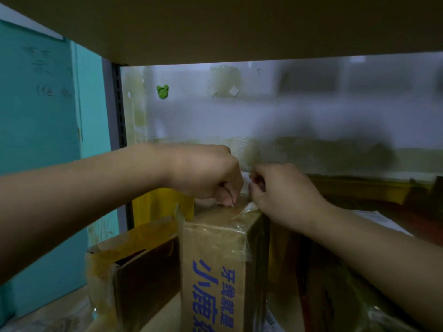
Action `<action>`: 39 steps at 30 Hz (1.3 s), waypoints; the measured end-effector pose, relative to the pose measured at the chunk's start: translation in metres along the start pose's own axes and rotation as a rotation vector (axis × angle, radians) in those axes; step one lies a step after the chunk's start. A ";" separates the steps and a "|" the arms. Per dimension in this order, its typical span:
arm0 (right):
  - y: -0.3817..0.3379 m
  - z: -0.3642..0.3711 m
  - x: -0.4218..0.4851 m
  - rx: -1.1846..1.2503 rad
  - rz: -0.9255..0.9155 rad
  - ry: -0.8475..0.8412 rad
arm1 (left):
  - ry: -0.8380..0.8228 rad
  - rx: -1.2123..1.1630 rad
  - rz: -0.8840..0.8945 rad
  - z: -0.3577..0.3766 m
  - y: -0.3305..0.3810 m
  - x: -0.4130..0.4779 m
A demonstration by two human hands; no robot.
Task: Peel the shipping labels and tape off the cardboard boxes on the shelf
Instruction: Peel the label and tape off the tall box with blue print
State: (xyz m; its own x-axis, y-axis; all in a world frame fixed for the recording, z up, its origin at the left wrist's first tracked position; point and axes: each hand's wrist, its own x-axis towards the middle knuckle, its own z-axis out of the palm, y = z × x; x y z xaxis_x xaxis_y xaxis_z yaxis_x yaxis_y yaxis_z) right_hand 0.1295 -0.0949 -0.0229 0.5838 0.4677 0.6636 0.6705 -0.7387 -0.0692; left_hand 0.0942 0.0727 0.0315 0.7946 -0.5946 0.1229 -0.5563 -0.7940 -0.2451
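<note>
The cardboard box (211, 255) with blue printed characters stands upright in the middle of the shelf bay, its narrow top facing the camera; clear tape (242, 215) wraps over that top and down the near right corner, wrinkled and partly lifted. The left hand (206, 173) reaches in from the left with its fingers curled under, thumb and forefinger nipped together on the tape at the box's far top edge; the right hand (285, 192) comes in from the right, knuckles up, its fingers also curled, pinching a pale scrap (245, 179) that sits between the two hands just above the box (it may be a peeled bit of tape or label, but the blur there makes it hard to say which). Just left of the box stands an open carton (134, 259) with yellowish tape along its torn flaps; behind that is a yellow object (155, 207); a dark box (316, 283) stands close on the right. The upper shelf board (239, 25) runs across the top of the view; the pale back wall (239, 121) bears patches of old tape residue and a small green sticker (162, 91); a slotted metal upright (118, 104) marks the bay's left side, with a teal wall (36, 116) beyond it.
</note>
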 end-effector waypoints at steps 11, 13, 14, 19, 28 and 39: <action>0.000 0.002 0.001 0.004 -0.035 0.025 | 0.080 0.313 0.138 0.025 -0.007 0.001; -0.001 0.002 0.001 0.005 -0.037 0.027 | 0.089 0.295 0.136 0.027 -0.007 -0.003; -0.002 0.002 0.001 0.004 -0.035 0.029 | 0.076 0.241 0.094 0.028 -0.007 -0.006; -0.003 0.001 -0.001 -0.016 -0.027 0.040 | 0.121 0.195 0.126 0.034 -0.021 -0.016; -0.004 -0.001 -0.002 -0.041 -0.024 0.054 | 0.083 0.164 0.069 0.030 -0.009 -0.011; -0.001 -0.001 -0.001 -0.036 -0.037 0.049 | 0.200 -0.074 0.081 0.031 -0.013 -0.021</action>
State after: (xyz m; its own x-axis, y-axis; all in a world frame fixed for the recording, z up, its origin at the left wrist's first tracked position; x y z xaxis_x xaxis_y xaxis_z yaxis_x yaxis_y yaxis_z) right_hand 0.1276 -0.0952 -0.0230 0.5348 0.4715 0.7011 0.6741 -0.7384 -0.0176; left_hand 0.0924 0.0992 0.0024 0.6865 -0.6645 0.2952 -0.6387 -0.7452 -0.1920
